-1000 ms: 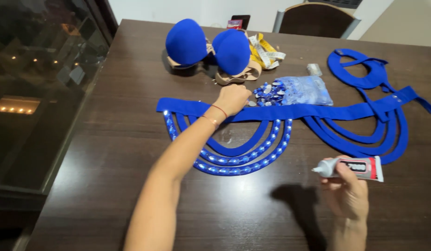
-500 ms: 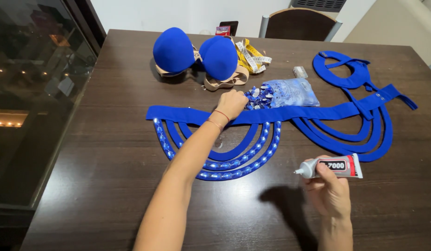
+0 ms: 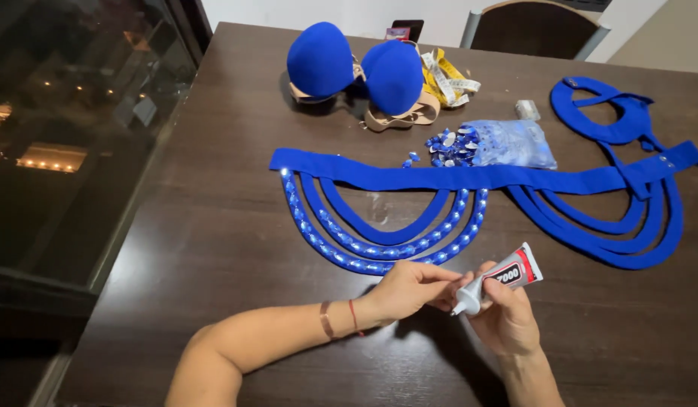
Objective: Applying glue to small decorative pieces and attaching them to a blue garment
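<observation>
two hands meet at the near edge of the dark wooden surface (image 3: 213,226). the right hand (image 3: 507,320) is closed around a small glue tube (image 3: 503,277), white with a red band, held tilted with its nozzle end pointing down and to the left. the left hand (image 3: 409,290) reaches across from the left with its fingers drawn together at the nozzle tip, pinching or touching the cap end; whether it grips the cap cannot be told. a thin red cord sits on the left wrist.

just beyond the hands lies a blue fabric piece (image 3: 379,179): a straight band with three nested curved loops hanging toward the person. the two outer left loops carry rows of blue gems (image 3: 349,245); the inner loop is bare. a matching set of bare loops (image 3: 612,226) lies to the right.

behind the band rests a clear bag of blue gems (image 3: 499,143), some spilled beside it. further back stands a blue padded bra (image 3: 356,68), with a yellow measuring tape (image 3: 447,79) just beside it. a blue neck strap (image 3: 601,113) lies at the far right.
</observation>
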